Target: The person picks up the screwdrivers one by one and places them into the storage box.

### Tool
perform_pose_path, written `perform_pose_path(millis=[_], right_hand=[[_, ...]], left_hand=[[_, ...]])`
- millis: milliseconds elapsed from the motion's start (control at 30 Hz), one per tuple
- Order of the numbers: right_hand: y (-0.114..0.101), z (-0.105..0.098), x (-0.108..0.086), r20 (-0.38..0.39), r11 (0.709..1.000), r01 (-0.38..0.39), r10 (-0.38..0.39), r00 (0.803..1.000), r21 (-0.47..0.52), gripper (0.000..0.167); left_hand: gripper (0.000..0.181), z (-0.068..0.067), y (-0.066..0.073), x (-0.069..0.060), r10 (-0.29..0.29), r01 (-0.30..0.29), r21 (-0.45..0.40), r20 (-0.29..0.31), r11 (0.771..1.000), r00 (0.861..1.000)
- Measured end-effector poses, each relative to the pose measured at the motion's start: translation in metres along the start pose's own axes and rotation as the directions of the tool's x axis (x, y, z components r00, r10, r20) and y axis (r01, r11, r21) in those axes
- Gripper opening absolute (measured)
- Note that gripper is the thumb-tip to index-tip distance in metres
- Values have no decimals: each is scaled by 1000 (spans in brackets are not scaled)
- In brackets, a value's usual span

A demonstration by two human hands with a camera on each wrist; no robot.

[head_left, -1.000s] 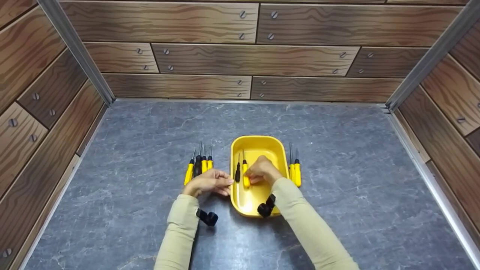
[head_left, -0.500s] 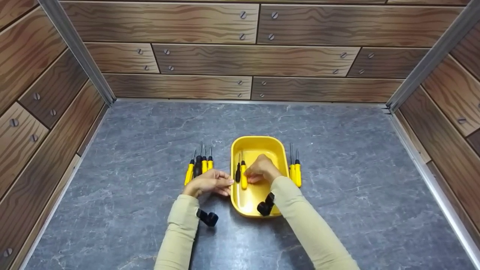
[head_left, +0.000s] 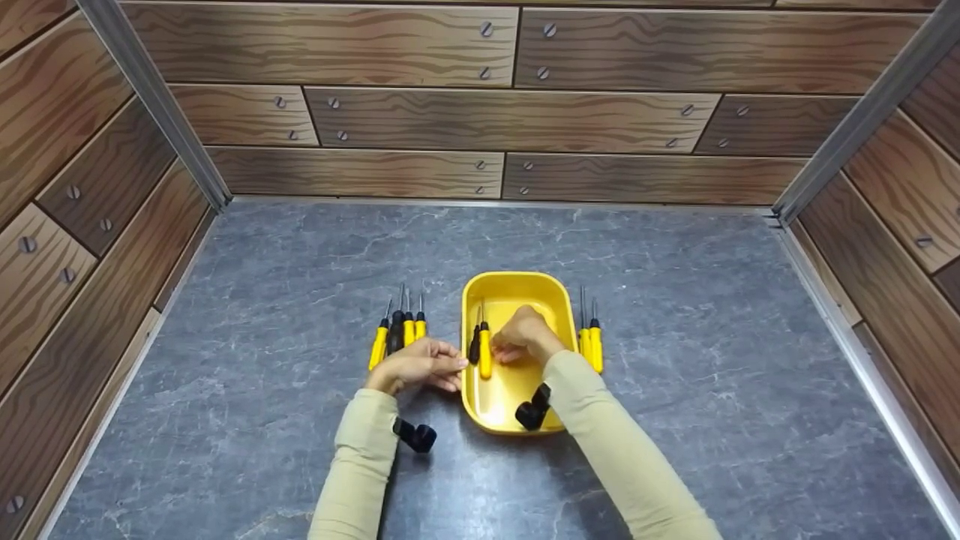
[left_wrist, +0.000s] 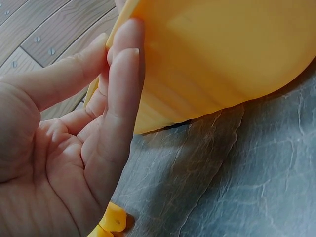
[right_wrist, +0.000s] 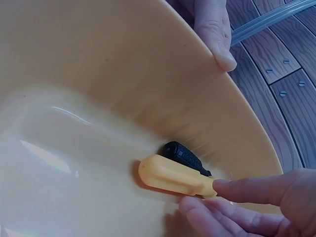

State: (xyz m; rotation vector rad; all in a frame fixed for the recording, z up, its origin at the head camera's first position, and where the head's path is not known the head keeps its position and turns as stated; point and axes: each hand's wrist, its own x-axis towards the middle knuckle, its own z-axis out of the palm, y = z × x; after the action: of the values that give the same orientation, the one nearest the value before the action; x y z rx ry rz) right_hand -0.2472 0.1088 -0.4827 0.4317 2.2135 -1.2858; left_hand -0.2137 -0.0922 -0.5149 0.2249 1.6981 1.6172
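Note:
In the head view, a yellow-handled screwdriver (head_left: 485, 352) lies in the yellow tray (head_left: 517, 279), close beside a smaller black screwdriver (head_left: 474, 346) near the left wall. My right hand (head_left: 525, 334) is inside the tray. Its thumb and fingertips pinch the yellow handle (right_wrist: 170, 175) near its collar, as the right wrist view shows; the blade end is hidden there. My left hand (head_left: 421, 364) holds the tray's left rim. In the left wrist view the rim (left_wrist: 124, 16) sits between its thumb and fingers.
Left of the tray, several screwdrivers (head_left: 379, 345) with yellow or black handles lie side by side, partly behind my left hand. Two yellow-handled screwdrivers (head_left: 595, 349) lie along its right side. Wood-patterned walls (head_left: 510, 120) enclose the grey tabletop (head_left: 300, 247).
My right hand has shifted the yellow-handled screwdriver slightly left, closing the gap to the black one. My left hand has stayed at the rim.

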Motion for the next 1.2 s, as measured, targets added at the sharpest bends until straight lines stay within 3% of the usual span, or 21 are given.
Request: perform_pose_path(millis=[400, 767, 900, 1067, 1200], right_hand=[[-1, -5, -3, -18, 1000, -1, 2, 1000, 25, 15], [-3, -14, -5, -6, 998, 2, -2, 1000, 58, 19], [-5, -17, -8, -4, 998, 12, -12, 1000, 66, 12], [-7, -19, -12, 11, 997, 16, -17, 1000, 78, 8], [-7, -23, -16, 14, 998, 46, -47, 999, 45, 18]], left_hand=[[15, 0, 0, 1, -7, 7, 10, -15, 1000, 1000], [20, 0, 0, 1, 16, -16, -16, 9, 1000, 1000], [22, 0, 0, 0, 12, -12, -14, 4, 1000, 1000], [14, 0, -1, 0, 6, -6, -11, -2, 1000, 1000], [10, 0, -1, 0, -1, 1, -14, -6, 1000, 1000]])
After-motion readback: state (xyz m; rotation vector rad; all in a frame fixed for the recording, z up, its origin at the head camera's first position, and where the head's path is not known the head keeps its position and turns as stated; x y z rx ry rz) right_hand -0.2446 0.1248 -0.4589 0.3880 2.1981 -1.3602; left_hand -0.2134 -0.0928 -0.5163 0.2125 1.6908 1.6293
